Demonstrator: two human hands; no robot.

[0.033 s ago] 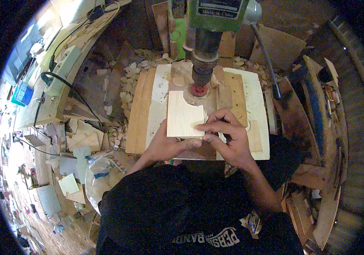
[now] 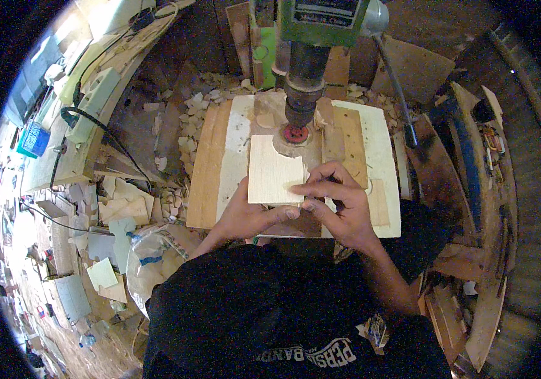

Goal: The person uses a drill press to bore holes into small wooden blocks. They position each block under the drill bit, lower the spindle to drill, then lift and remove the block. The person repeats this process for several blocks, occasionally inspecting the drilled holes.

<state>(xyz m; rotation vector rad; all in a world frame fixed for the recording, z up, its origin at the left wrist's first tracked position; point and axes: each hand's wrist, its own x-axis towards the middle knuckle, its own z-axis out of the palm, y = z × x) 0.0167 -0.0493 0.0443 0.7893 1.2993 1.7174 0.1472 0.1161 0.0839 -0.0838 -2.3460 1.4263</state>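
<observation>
1. The right hand (image 2: 340,205) has its grip on the lower right corner of a pale, flat wooden panel (image 2: 273,174), pinching it between thumb and fingers.
2. The left hand (image 2: 251,215) supports the same panel from its left side and beneath, thumb along the lower edge.
3. The panel is held over a white-and-tan wooden desk (image 2: 376,145), just in front of a round red tool head (image 2: 295,133); whether they touch cannot be told.
4. Progress, by its look: 1 curved notch is cut at the upper right corner, its edge rough. The upper left corner is square; fingers cover the lower right. Whether cutting or smoothing remains cannot be judged.
5. Above the tool head hang a dark metal chuck (image 2: 301,98) and a green machine housing (image 2: 321,28).
6. Beyond the desk lie scattered pale wood offcuts (image 2: 188,142).
</observation>
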